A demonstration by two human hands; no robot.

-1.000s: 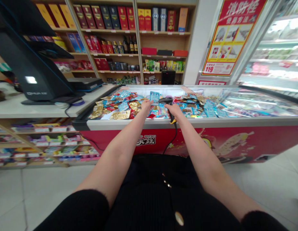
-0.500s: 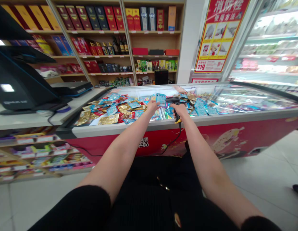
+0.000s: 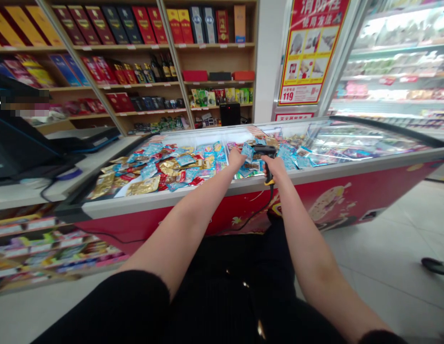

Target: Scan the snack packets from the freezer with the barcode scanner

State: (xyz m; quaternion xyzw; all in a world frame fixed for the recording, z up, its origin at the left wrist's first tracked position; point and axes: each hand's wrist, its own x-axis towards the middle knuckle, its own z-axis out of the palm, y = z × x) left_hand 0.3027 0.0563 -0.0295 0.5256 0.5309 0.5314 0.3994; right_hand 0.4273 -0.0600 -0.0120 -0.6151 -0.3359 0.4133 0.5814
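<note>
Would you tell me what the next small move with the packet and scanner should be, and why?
Probably have the left hand turn the small blue rectangular packet it holds slightly to face the black handheld scanner with yellow trim. The right hand grips the scanner by its handle, pointing it toward the packet close by; no barcode can be made out.

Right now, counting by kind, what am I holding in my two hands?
Flat blue packet, in the left hand: 1
Black pistol-shaped handheld scanner, in the right hand: 1
Total: 2
</note>
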